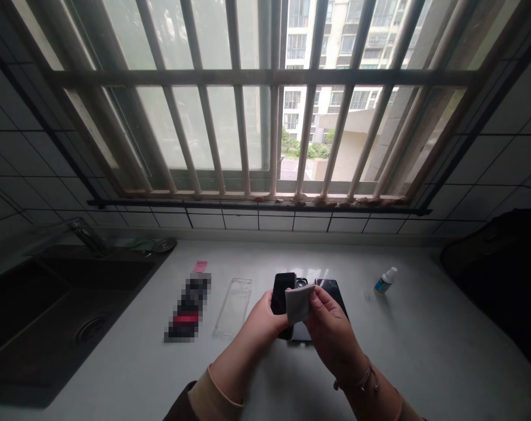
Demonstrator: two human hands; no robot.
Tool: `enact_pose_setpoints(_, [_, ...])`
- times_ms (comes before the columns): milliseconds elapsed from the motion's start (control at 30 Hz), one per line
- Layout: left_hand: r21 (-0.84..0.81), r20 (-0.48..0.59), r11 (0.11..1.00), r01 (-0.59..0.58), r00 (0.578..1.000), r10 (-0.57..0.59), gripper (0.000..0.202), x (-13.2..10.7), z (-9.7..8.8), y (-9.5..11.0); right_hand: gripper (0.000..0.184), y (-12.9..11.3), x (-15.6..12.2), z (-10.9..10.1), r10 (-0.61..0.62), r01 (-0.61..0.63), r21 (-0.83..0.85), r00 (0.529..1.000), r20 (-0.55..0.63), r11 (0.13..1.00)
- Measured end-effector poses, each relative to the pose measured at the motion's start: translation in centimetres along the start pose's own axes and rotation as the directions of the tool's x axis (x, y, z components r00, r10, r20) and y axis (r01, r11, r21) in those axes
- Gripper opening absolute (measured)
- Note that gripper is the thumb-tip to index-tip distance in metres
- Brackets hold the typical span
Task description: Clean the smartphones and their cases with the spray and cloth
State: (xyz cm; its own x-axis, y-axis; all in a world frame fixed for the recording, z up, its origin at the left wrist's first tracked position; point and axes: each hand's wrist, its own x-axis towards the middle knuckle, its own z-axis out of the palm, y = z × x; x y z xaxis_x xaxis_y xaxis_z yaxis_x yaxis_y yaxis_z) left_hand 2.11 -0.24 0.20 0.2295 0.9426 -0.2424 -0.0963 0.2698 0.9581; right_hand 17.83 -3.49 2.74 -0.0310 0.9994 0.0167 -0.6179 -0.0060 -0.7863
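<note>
Right hand (331,324) with grey cloth (299,305), perhaps folded; dark phone (283,285) in left hand (265,314)

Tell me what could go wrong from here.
1. The dark phone, apparently gripped in the left hand, could slip and strike the counter.
2. The grey cloth pinched in the right hand hides part of that phone, so a loosening grip might go unnoticed.
3. The small bottle stands off to the right; a wide sweep of the right hand might tip it.
</note>
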Motion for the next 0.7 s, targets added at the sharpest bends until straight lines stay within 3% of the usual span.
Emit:
enact_pose_setpoints(133, [-0.324, 0.064, 0.942, 0.089, 0.995, -0.072, 0.053, -0.8, 1.7, -0.3, 0.037, -0.2, -0.1, 0.1, 0.031, -0.029, 0.053, 0.998, -0.046, 0.998])
enact_pose_setpoints(267, [-0.594, 0.161, 0.777, 0.207, 0.977, -0.138, 0.056, -1.7, 2.1, 0.8, 0.037, 0.0, 0.1, -0.2, 0.016, -0.007, 0.084, 0.994, -0.111, 0.996])
enact_pose_setpoints(367, [-0.636, 0.367, 0.696, 0.333, 0.924, -0.107, 0.065, -2.6, 2.2, 2.0, 0.036, 0.3, 0.3, -0.6, -0.006, 0.012, 0.045, 0.991, -0.13, 0.999])
enact_pose_setpoints(433, [-0.652, 0.441, 0.664, 0.367, 0.896, -0.062, 0.068, -3.0, 2.3, 2.4, 0.035, 0.6, 0.2, -0.8, 0.0, -0.002, -0.025, 0.995, -0.101, 1.0])
enact_pose_setpoints(533, [-0.675, 0.446, 0.643, 0.361, 0.894, -0.034, 0.071, -2.9, 2.5, 2.1, 0.037, 0.7, 0.0, -0.9, 0.013, -0.028, -0.166, 0.996, -0.092, 0.986])
enact_pose_setpoints(600, [-0.664, 0.441, 0.647, 0.374, 0.895, -0.065, 0.073, -2.5, 2.4, 1.4, 0.04, 0.4, -0.3, -0.9, -0.014, -0.035, -0.281, 0.986, -0.169, 0.959])
enact_pose_setpoints(700, [-0.621, 0.429, 0.657, 0.428, 0.887, -0.172, 0.079, -2.1, 2.3, 0.5, 0.042, -0.6, -0.6, -0.9, -0.214, 0.05, -0.527, 0.943, -0.254, 0.848])
